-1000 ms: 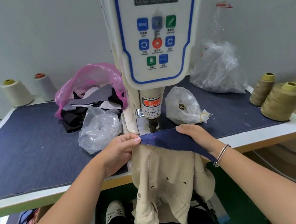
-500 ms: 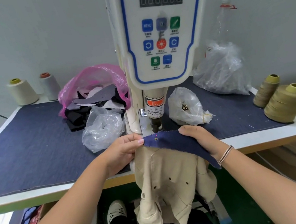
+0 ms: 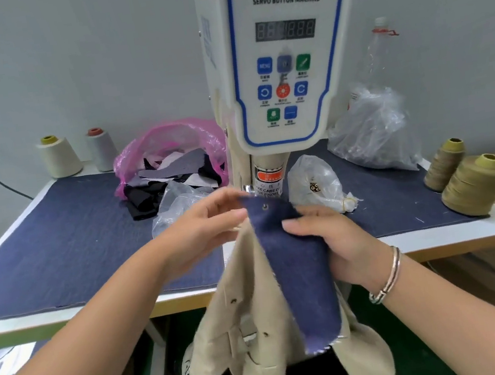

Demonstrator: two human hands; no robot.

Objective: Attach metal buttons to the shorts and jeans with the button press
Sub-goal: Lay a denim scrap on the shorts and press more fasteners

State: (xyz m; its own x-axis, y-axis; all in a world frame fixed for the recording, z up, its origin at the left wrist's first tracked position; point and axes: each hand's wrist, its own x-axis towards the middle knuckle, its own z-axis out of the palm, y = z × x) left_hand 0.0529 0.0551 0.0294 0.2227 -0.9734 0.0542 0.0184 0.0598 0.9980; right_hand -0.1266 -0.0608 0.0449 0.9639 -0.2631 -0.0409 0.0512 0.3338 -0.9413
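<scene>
Here, both hands (blurred) holding denim strip [image 3: 297, 263]

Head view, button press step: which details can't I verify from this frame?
- Press die under the machine: hidden behind the left hand and blue denim, head view.
- Counter display: digits blurred, unreadable.
- Clear bag contents: too small to tell.
- Beige garment: lower part cut off by the frame's bottom edge.
- Right hand: fingers hidden behind the denim.

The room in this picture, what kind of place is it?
Most likely a small garment workshop. A machine labelled servo button machine stands on the denim-covered table, cones of thread sit at its edges, and a pink bag of fabric scraps lies behind.
</scene>
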